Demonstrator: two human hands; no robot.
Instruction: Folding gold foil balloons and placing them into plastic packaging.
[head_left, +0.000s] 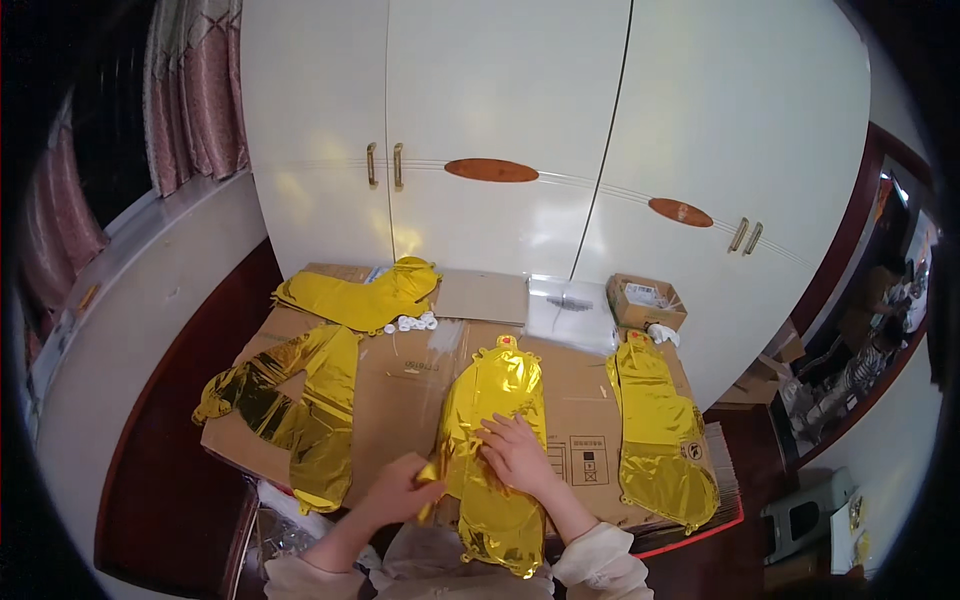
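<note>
A flat, deflated gold foil balloon lies lengthwise in front of me on a cardboard-covered surface. My right hand rests on its middle with fingers stretched out, pressing the shiny foil. At the balloon's left edge, my left hand is closed around a folded piece of gold foil, which looks like part of the same balloon. To the left lie a bent gold foil balloon and, farther back, another gold foil balloon. A fourth flat gold balloon is to the right.
Small white rolls sit beside the far-left balloon. At the back are a grey-brown board, clear plastic bags and a small open cardboard box. White cupboards stand behind. Two people appear through the right doorway.
</note>
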